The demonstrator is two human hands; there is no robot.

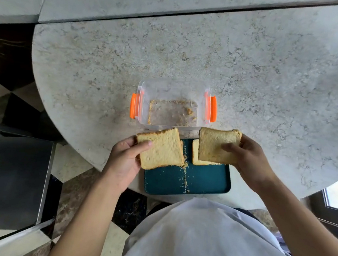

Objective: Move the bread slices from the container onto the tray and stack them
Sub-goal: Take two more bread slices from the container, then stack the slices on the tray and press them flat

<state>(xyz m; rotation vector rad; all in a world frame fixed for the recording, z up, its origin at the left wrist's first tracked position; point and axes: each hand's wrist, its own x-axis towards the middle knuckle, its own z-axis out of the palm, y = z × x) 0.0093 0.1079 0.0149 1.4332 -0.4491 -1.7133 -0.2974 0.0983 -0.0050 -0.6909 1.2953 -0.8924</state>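
Observation:
A clear plastic container (145,113) with orange side clips stands on the counter and holds only crumbs. Just in front of it lies a dark teal tray (204,180) strewn with crumbs. My left hand (123,160) grips a bread slice (162,149) over the tray's left edge; the edge of another slice (181,147) peeks out beneath it. My right hand (249,157) holds a second bread slice (215,145), tilted, above a slice lying on the tray (197,160) at its far right.
The rounded stone counter (190,58) stretches beyond and to the right of the container. A dark metal cabinet (12,175) stands low at the left. A checkered floor shows below the counter edge. My white shirt fills the lower middle.

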